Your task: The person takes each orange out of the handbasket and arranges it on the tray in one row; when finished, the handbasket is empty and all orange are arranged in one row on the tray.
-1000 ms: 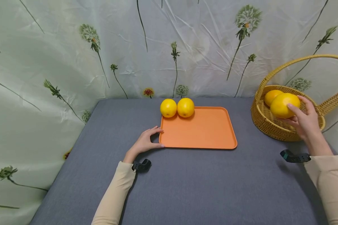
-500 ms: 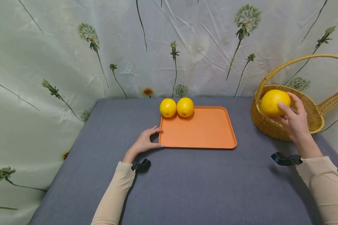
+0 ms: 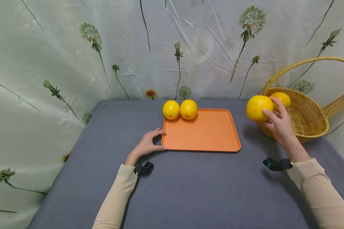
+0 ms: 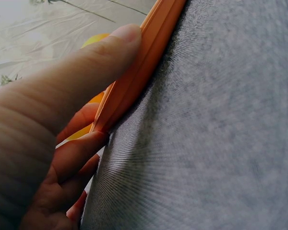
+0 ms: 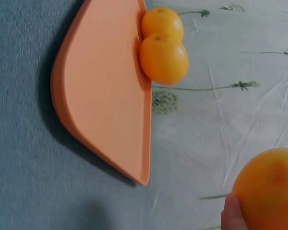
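Note:
My right hand (image 3: pixel 279 124) grips a yellow-orange orange (image 3: pixel 259 108) between thumb and fingers, held up in front of the wicker basket's left rim. The same held orange (image 5: pixel 271 189) fills the lower right corner of the right wrist view. Another orange (image 3: pixel 283 99) lies inside the basket (image 3: pixel 309 117), partly hidden by the fingers. At the left front corner of an orange tray (image 3: pixel 206 133), my left hand (image 3: pixel 146 144) holds the edge, thumb (image 4: pixel 127 38) on the rim and fingers at the side. Two oranges (image 3: pixel 171 109) (image 3: pixel 189 109) sit side by side in the tray's back left corner.
The basket's tall arched handle (image 3: pixel 312 59) rises over the right end of the table. Grey cloth (image 3: pixel 200 190) covers the tabletop. A flower-printed curtain (image 3: pixel 149 70) hangs directly behind the table and along its left side.
My right hand has carried the orange leftward from above the basket to its left rim, uncovering the other orange in there. My left hand and the tray have stayed put.

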A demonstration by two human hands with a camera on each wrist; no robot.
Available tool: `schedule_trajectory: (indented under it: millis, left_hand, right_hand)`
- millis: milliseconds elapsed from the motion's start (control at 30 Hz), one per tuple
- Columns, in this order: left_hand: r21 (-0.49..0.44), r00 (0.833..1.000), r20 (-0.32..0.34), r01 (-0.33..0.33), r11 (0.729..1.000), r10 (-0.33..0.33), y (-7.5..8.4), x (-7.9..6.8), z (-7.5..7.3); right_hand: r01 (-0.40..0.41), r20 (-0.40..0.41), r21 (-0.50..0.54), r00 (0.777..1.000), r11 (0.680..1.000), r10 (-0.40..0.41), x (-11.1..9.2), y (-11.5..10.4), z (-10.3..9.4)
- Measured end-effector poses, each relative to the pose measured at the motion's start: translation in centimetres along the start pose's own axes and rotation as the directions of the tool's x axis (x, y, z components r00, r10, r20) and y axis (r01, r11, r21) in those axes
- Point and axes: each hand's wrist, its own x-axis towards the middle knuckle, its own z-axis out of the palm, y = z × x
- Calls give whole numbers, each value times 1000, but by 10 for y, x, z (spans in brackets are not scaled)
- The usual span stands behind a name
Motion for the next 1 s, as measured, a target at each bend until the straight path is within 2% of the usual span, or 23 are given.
schedule_trajectory:
  millis: [267, 667, 1000]
  left_hand:
    - [2, 1000, -5, -5, 1000, 5, -3, 0, 2]
    - [14, 1000, -3, 1, 1000, -1, -1, 2, 0]
    - [11, 1000, 4, 0, 1000, 0, -2, 0, 0]
  right_hand:
    - [-19, 52, -13, 998, 1000, 20, 6, 11, 14]
    - [-68, 97, 31, 993, 997, 65, 21, 25, 28]
    - [-172, 80, -84, 981, 982, 178, 36, 36, 43]
